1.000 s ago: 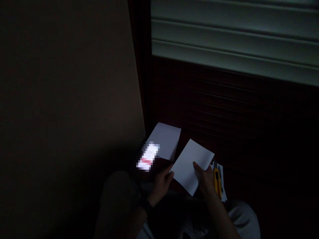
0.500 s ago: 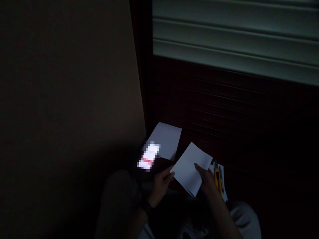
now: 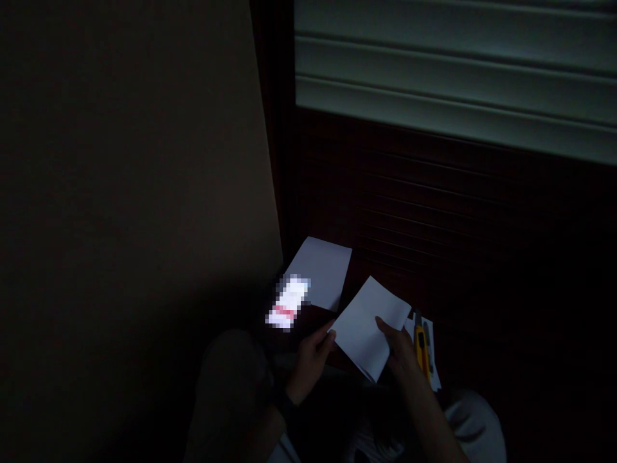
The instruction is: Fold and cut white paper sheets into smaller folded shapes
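Observation:
Both my hands hold a folded sheet of white paper (image 3: 361, 321), tilted above the dark surface. My left hand (image 3: 313, 357) pinches its left corner between thumb and fingers. My right hand (image 3: 401, 347) grips the right side, thumb lying on top and the other fingers hidden beneath. Just right of that hand lies a yellow utility knife (image 3: 423, 350), with a dark pen-like item (image 3: 428, 347) beside it. Both rest on more white paper (image 3: 434, 366). Another white sheet (image 3: 325, 270) lies farther back on the left.
A bright, pixelated phone-like screen (image 3: 289, 302) overlaps the near left part of the back sheet. A wall (image 3: 144, 161) rises at the left. Behind stand dark louvred panels (image 3: 409, 193) with pale slats (image 3: 434, 71) above. My knees (image 3: 475, 424) flank the work area. The light is dim.
Almost nothing differs. My left thumb has shifted very slightly at the paper's corner; the paper and my right hand keep their place.

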Available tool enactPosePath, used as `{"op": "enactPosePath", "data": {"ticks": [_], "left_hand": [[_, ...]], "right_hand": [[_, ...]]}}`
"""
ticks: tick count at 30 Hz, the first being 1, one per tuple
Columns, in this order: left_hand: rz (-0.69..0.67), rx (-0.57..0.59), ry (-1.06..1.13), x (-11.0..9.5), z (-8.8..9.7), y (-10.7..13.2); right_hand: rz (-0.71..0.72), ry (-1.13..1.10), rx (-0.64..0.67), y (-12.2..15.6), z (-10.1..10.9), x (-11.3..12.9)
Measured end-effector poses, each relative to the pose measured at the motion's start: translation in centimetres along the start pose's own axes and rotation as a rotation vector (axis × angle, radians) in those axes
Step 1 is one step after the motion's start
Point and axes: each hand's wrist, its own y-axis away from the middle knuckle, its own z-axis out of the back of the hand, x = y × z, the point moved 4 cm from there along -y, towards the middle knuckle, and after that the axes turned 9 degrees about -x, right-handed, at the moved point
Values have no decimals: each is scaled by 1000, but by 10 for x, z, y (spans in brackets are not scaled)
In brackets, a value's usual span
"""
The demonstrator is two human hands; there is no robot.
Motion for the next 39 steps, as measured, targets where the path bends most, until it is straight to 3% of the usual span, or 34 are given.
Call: {"op": "enactPosePath", "data": {"ticks": [6, 12, 17, 21, 27, 32, 39], "left_hand": [[-86, -20, -113, -4, 0, -11], [-211, 31, -224, -20, -17, -22], [-271, -13, -297, -30, -15, -25], [-292, 24, -271, -37, -14, -30], [-230, -121, -238, -44, -13, -54], [-313, -123, -194, -66, -21, -72], [-329, -150, -151, -69, -28, -71]], "right_hand": [[49, 50, -19, -1, 2, 1], [134, 101, 19, 16, -15, 6], [204, 173, 13, 21, -20, 11], [230, 215, 34, 20, -21, 11], [284, 278, 69, 19, -24, 16], [258, 257, 106, 23, -26, 17], [219, 223, 97, 28, -27, 17]]}}
